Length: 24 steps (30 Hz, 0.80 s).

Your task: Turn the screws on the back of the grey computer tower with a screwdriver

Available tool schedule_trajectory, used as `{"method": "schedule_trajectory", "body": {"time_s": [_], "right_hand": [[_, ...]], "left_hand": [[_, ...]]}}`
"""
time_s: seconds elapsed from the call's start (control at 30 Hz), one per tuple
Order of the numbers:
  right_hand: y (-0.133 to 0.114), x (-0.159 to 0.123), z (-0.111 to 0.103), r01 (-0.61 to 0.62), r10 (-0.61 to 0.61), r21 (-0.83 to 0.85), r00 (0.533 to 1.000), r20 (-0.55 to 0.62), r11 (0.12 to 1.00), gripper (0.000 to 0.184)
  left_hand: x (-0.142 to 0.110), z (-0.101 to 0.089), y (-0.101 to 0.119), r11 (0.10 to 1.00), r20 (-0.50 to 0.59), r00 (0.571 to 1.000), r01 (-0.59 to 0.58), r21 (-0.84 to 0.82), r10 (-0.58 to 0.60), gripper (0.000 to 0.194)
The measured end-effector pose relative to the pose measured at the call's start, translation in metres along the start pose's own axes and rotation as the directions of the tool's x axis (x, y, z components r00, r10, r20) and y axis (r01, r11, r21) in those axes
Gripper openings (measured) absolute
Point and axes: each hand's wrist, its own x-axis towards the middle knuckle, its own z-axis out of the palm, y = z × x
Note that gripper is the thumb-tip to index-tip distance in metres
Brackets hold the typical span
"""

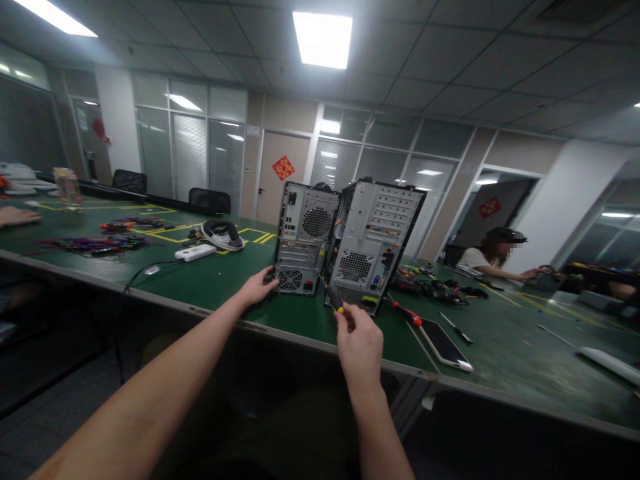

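Observation:
Two computer towers stand upright side by side on the table, their rear panels toward me: a narrower left tower (301,250) and a wider right tower (373,230). My left hand (260,285) grips the lower left edge of the left tower, thumb toward the rear panel and fingers partly hidden along its side. In my right hand (359,333) is a screwdriver (332,297) with a dark handle and yellow end, pinched between thumb and fingers. Its shaft points up toward the gap between the towers. I cannot make out where its tip touches.
Right of the towers lie red-handled pliers (406,313), a phone (445,344), a thin tool (456,328) and tangled cables (440,288). On the left are a white power strip (195,253), coiled cable (220,235) and wires (95,244). A person (495,255) sits at right; another hand (19,216) rests far left.

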Motion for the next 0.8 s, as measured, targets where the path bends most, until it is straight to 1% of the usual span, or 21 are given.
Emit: {"method": "schedule_trajectory", "body": {"time_s": [0.1, 0.27, 0.37, 0.47, 0.53, 0.6, 0.67, 0.8], "right_hand": [[-0.0007, 0.0008, -0.0035, 0.038, -0.038, -0.037, 0.999, 0.007, 0.999, 0.025], [0.0018, 0.0011, -0.0032, 0.045, -0.045, -0.010, 0.999, -0.011, 0.999, 0.029], [0.0039, 0.0010, -0.0008, -0.024, 0.024, 0.015, 0.999, -0.023, 1.000, 0.029], [0.0039, 0.0007, 0.0013, -0.126, 0.126, 0.031, 0.992, 0.009, 0.992, 0.027], [0.0029, 0.0003, 0.0024, -0.161, 0.160, 0.035, 0.986, 0.036, 0.986, 0.026], [0.0020, -0.0001, 0.0034, -0.170, 0.168, 0.048, 0.985, 0.043, 0.984, 0.026], [0.0014, -0.0005, 0.0040, -0.147, 0.145, 0.063, 0.989, 0.030, 0.987, 0.026], [0.0006, -0.0002, 0.0020, -0.003, 0.003, 0.041, 1.000, 0.000, 0.999, 0.029]], "left_hand": [[-0.0003, -0.0003, 0.0011, 1.000, 0.005, 1.000, 0.004, -0.010, -0.004, 0.074], [-0.0006, -0.0007, 0.0023, 1.000, -0.003, 1.000, 0.006, -0.007, -0.006, 0.072], [-0.0004, -0.0004, 0.0016, 1.000, -0.006, 1.000, 0.009, 0.000, -0.009, 0.073], [-0.0002, 0.0000, 0.0009, 1.000, 0.002, 1.000, 0.008, -0.008, -0.008, 0.073], [-0.0002, 0.0003, 0.0008, 1.000, 0.004, 1.000, 0.006, -0.012, -0.006, 0.074], [-0.0002, 0.0005, 0.0010, 1.000, 0.001, 1.000, 0.004, -0.018, -0.004, 0.073], [-0.0001, 0.0006, 0.0012, 1.000, 0.000, 1.000, 0.007, -0.024, -0.007, 0.072], [-0.0004, 0.0002, 0.0024, 1.000, 0.014, 1.000, 0.016, -0.024, -0.015, 0.072]]}}
